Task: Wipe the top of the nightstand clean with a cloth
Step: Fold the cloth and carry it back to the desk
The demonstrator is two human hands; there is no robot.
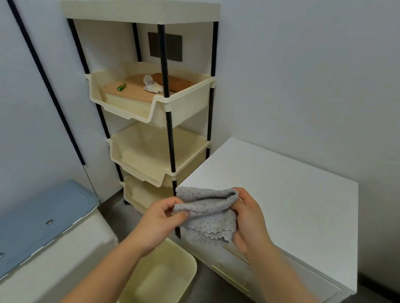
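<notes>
Grey cloth [208,214] hung bunched between both hands, above nightstand's [288,197] front-left corner. Left hand [162,217] pinched its near edge; right hand [248,220] clenched the far fold. Cream bin [182,260] sat below the grip.

The cloth [208,212] hides part of the nightstand's [275,196] front-left corner.

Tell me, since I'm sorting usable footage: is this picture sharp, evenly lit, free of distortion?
Head view: soft, even light, no glare on the white nightstand top; wide-angle bending bows the shelf rack's posts; the bottom edge is smeared; the grey cloth and both hands, left and right, are fairly sharp.
</notes>
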